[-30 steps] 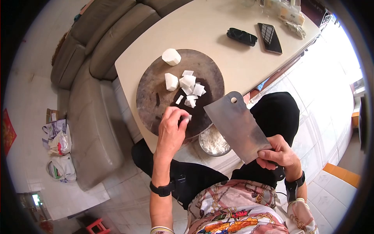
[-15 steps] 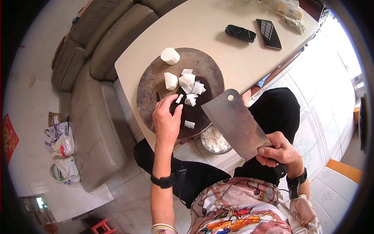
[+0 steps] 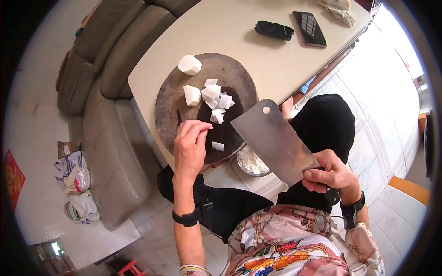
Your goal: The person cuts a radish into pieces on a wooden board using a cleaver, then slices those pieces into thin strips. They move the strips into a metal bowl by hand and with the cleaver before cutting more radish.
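Beyond left hand [image 3: 189, 146], 2 white chunks [image 3: 192, 95] on round board [image 3: 230, 71]; left pinches white sliver [image 3: 211, 128], right hand [image 3: 330, 172] grips cleaver [image 3: 276, 142].

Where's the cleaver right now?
Head view, right of centre: the cleaver is in the right hand, blade angled up-left toward the right edge of the round board, just right of the metal bowl.

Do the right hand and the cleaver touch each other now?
Touching. The head view shows the right hand closed at the handle end of the cleaver, with its thumb lying against the blade.
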{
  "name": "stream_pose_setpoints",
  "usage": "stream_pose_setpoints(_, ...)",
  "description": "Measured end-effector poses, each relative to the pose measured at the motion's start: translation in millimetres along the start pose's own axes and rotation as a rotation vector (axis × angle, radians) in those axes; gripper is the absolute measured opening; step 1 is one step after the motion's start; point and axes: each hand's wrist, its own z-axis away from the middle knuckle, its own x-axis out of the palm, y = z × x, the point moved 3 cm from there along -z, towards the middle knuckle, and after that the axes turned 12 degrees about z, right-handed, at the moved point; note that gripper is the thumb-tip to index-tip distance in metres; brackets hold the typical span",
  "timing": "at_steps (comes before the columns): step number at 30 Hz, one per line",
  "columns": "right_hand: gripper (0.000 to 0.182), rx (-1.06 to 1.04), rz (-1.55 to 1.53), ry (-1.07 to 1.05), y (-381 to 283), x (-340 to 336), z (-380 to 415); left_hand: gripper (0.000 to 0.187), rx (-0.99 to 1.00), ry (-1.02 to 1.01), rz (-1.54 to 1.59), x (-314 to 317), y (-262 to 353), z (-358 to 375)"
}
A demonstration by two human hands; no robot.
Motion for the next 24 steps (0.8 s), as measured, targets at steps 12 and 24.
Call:
stream_pose_setpoints(12,0.028,0.013,0.005,0.013,0,0,0,0.022,-0.004,-0.044,0.089,9,7,22)
stream_pose_setpoints(24,0.028,0.006,0.035,-0.004,0,0,-1,0.035,-0.13,0.14,0.023,23,15,35)
